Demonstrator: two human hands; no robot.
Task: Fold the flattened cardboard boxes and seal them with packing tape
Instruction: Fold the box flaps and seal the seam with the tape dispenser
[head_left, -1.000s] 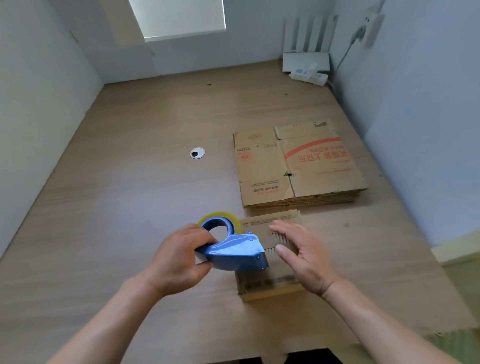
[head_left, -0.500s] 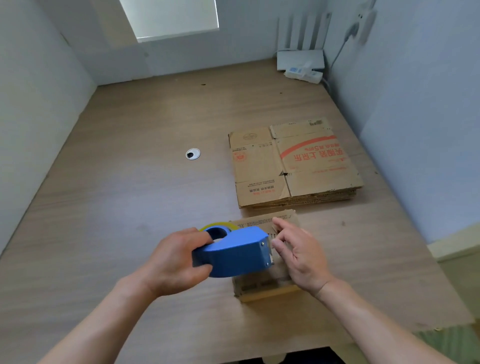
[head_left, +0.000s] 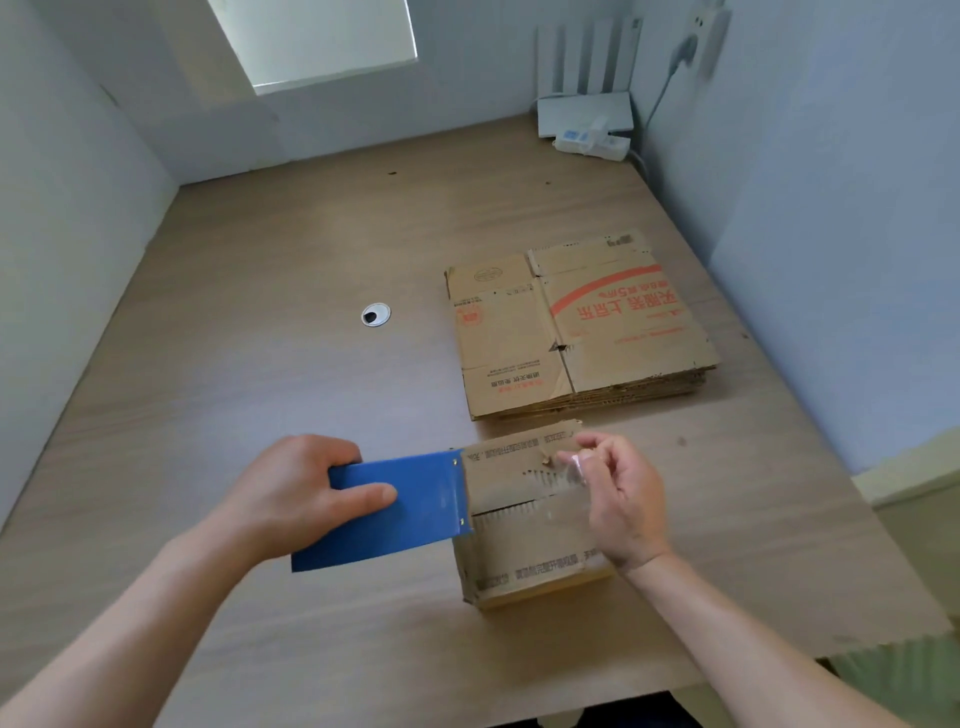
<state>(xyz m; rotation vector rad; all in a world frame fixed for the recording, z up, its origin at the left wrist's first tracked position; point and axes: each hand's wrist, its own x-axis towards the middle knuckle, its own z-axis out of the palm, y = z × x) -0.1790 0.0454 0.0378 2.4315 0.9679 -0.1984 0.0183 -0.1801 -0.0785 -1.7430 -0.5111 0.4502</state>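
A small folded cardboard box (head_left: 519, 561) stands on the wooden table near the front edge, its top flaps closed. My left hand (head_left: 296, 493) grips a blue tape dispenser (head_left: 410, 506) held at the box's left edge. A clear strip of packing tape (head_left: 558, 486) stretches from the dispenser across the box top. My right hand (head_left: 621, 499) pinches the free end of that tape above the box's right side. The tape roll itself is hidden behind the dispenser body. A stack of flattened cardboard boxes (head_left: 576, 327) lies just behind the small box.
The wooden table (head_left: 260, 312) has a round cable hole (head_left: 375, 315) left of the stack. A white router (head_left: 584, 111) and a power strip (head_left: 592, 143) sit in the far right corner. Walls close in on the left, back and right.
The dispenser turned flat and shifted to the box's left edge. My right hand lifted off the box top and now pinches the tape end, pulled out to the right.
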